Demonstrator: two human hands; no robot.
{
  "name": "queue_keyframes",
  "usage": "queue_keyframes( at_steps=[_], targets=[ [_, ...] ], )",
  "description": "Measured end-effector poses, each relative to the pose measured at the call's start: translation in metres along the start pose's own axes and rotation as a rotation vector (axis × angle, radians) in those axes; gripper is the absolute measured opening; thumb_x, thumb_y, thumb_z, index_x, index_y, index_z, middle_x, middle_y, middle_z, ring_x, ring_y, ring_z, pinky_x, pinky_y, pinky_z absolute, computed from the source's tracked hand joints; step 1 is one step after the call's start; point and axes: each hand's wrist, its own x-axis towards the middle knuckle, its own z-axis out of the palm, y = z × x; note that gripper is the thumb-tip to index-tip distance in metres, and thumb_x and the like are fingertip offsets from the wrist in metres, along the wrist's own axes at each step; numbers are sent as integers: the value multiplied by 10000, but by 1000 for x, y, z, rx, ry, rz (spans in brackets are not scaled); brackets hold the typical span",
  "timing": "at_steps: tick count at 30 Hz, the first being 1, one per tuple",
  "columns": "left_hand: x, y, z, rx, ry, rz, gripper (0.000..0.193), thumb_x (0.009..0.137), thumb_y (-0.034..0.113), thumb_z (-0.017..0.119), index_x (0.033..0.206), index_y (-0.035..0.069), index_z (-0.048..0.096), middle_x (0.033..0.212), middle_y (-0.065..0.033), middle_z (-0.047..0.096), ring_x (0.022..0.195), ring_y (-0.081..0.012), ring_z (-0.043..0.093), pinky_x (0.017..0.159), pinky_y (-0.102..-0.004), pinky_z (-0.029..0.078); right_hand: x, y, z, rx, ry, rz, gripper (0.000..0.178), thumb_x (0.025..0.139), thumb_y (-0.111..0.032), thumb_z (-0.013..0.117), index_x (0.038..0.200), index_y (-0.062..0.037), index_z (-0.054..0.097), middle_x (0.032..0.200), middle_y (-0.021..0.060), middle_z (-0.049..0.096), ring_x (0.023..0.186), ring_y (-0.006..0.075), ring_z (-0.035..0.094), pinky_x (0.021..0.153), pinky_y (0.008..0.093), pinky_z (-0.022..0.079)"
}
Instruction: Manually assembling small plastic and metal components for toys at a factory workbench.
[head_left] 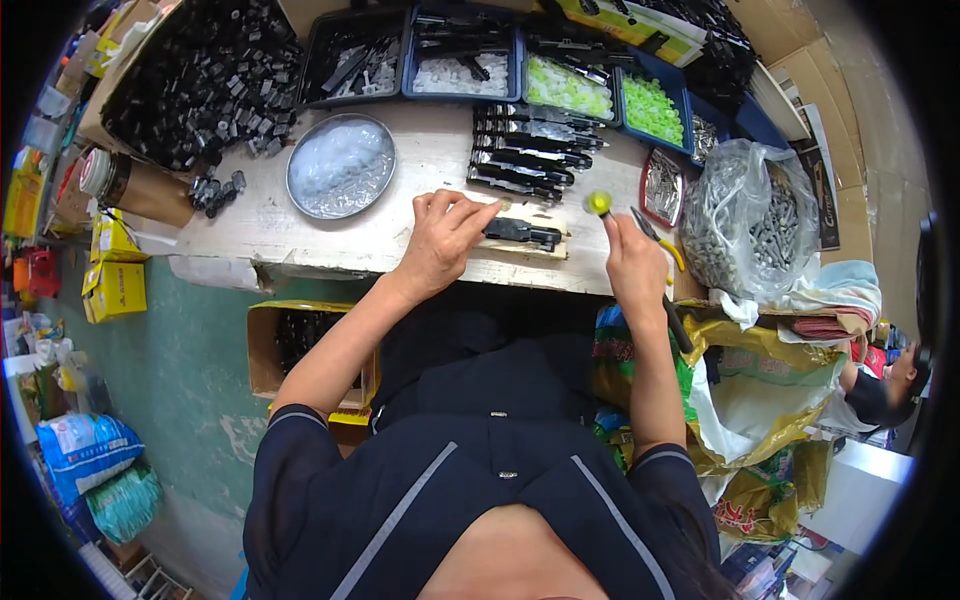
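My left hand (445, 242) is closed in a pinch at the left end of a black plastic part (522, 232). What its fingertips hold is too small to make out. That part lies on a pale wooden block (553, 250) near the table's front edge. In my right hand (637, 268) is a small hammer (599, 203) with a yellow-green head; its dark handle sticks out below the fist. The hammer head hovers right of the black part, apart from it. Just beyond, several similar black parts (530, 150) lie in a stacked row.
A round metal dish (341, 166) holds a clear bag-like mass. Trays of white pieces (460, 75) and green pieces (652, 108) line the back. Yellow-handled pliers (672, 252), a red dish of pins (662, 187) and a bag of screws (750, 220) sit at the right.
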Motion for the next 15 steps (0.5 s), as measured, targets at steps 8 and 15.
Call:
queue_keyframes(
  at_steps=[8, 15],
  targets=[
    [20, -11, -7, -28, -232, 188, 385, 712, 81, 642, 1082, 43, 540, 931, -86, 497, 881, -245, 452, 761, -369, 324, -23, 42, 33, -91, 132, -72, 182, 787, -101, 582, 963, -58, 574, 904, 115, 523, 862, 281, 502, 697, 405, 400],
    [38, -9, -14, -77, -301, 197, 303, 705, 62, 643, 988, 21, 545, 905, -96, 484, 866, -257, 435, 737, -374, 321, -12, 47, 26, 23, 149, -21, 256, 770, -125, 617, 1014, -55, 579, 1002, 109, 512, 938, 276, 471, 749, 395, 340]
  ],
)
